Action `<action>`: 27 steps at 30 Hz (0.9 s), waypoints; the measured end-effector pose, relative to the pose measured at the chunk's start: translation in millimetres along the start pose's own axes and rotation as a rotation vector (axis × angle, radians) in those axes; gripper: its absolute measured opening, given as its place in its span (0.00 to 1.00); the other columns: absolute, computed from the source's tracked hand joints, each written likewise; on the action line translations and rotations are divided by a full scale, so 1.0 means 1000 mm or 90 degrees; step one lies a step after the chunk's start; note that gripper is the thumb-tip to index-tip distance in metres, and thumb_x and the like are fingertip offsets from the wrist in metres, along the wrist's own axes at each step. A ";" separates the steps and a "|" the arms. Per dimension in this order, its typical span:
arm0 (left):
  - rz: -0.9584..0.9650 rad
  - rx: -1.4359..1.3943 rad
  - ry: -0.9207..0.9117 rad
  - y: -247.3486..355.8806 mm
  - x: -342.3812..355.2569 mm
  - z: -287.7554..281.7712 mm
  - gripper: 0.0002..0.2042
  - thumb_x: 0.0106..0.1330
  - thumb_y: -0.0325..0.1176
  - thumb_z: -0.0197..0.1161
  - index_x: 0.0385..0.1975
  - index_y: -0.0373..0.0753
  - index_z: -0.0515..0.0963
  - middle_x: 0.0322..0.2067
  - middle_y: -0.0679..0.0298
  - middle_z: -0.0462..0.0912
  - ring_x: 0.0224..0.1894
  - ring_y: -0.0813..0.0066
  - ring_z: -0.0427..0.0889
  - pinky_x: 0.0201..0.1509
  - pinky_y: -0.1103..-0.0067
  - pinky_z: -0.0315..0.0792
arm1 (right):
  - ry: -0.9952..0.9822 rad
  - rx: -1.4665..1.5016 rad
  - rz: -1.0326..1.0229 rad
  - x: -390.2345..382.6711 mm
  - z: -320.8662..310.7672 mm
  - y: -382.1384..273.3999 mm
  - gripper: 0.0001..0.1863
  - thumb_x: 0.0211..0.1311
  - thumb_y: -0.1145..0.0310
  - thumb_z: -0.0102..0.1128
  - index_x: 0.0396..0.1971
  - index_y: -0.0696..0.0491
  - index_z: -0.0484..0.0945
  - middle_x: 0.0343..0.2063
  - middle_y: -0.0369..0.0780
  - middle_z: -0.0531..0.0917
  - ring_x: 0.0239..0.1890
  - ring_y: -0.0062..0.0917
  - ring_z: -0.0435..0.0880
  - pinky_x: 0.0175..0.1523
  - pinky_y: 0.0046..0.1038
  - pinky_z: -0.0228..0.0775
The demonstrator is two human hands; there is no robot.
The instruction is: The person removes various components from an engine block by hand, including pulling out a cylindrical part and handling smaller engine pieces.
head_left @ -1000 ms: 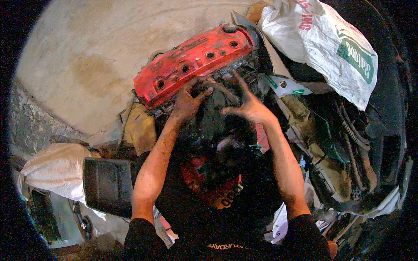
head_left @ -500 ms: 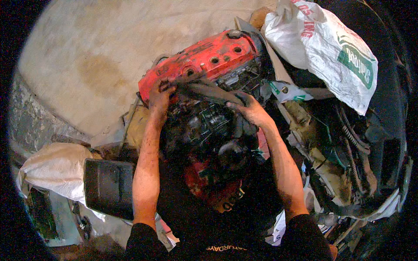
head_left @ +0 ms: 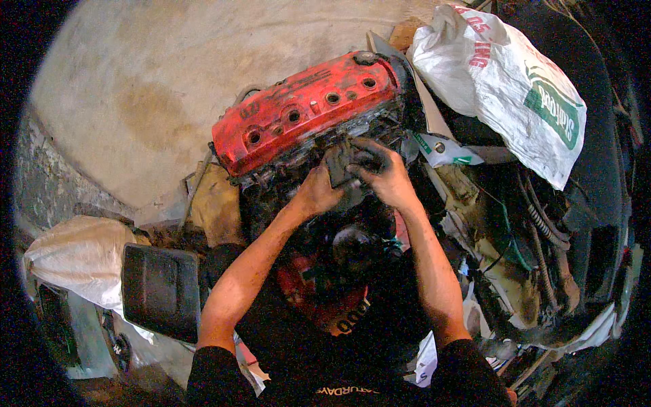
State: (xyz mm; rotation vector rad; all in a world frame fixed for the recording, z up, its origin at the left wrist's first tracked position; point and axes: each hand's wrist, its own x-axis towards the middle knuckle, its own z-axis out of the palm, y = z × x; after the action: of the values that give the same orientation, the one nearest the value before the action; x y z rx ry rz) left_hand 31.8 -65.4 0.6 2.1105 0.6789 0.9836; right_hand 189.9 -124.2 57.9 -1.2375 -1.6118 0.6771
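A dark, grimy rag (head_left: pixel 338 167) is bunched up between my two hands, over the near side of an engine. My left hand (head_left: pixel 321 188) is closed on its near left part. Close against it, my right hand (head_left: pixel 381 173) has its blackened thumb and fingers curled on the rag's right side. Just beyond the hands lies the engine's red valve cover (head_left: pixel 308 102), worn and stained, with a row of several round holes. Dark engine parts (head_left: pixel 349 241) fill the space below my wrists, and their details are hard to make out.
At the upper right a white woven sack (head_left: pixel 502 88) lies over dark items. Hoses (head_left: pixel 542 210) and scrap parts crowd the right side. To the left stand a black plastic bin (head_left: pixel 161 292) and a pale sack (head_left: pixel 81 258). Concrete floor (head_left: pixel 149 88) stretches beyond the engine.
My left hand has moved right, off the valve cover's left end, to meet the right hand. The rag, stretched out between the hands before, is now gathered up. The holes at the cover's left show.
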 end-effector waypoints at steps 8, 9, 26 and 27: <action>-0.149 0.098 0.019 0.017 0.003 -0.010 0.21 0.58 0.41 0.61 0.44 0.30 0.72 0.44 0.48 0.77 0.48 0.54 0.76 0.53 0.69 0.68 | 0.095 -0.077 0.152 -0.006 0.003 0.047 0.29 0.56 0.58 0.60 0.55 0.57 0.66 0.49 0.45 0.75 0.51 0.29 0.73 0.56 0.27 0.63; -0.133 0.081 0.050 0.015 0.001 -0.010 0.20 0.58 0.40 0.61 0.43 0.30 0.73 0.43 0.49 0.77 0.47 0.54 0.76 0.52 0.69 0.68 | 0.120 0.007 0.189 -0.008 0.015 0.048 0.32 0.57 0.56 0.59 0.58 0.58 0.63 0.52 0.47 0.74 0.54 0.31 0.72 0.58 0.28 0.62; -0.490 -0.419 0.067 0.001 0.004 0.008 0.28 0.67 0.54 0.44 0.59 0.38 0.63 0.49 0.62 0.75 0.48 0.66 0.75 0.52 0.73 0.69 | 0.143 -0.340 0.041 -0.021 0.049 0.071 0.15 0.45 0.80 0.60 0.38 0.61 0.77 0.35 0.51 0.81 0.37 0.41 0.81 0.43 0.31 0.72; -0.479 -0.421 0.063 -0.023 0.001 0.004 0.27 0.67 0.53 0.45 0.57 0.39 0.65 0.49 0.63 0.75 0.49 0.68 0.74 0.54 0.73 0.67 | 0.119 -0.304 0.013 -0.021 0.058 0.062 0.15 0.43 0.79 0.62 0.36 0.60 0.78 0.36 0.50 0.80 0.38 0.43 0.80 0.44 0.32 0.71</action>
State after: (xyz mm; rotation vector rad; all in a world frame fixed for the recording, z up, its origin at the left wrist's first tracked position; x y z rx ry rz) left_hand 32.2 -52.3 -18.7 1.0959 0.9387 0.7340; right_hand 162.4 -116.7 -24.7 -1.6069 -1.6561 0.1774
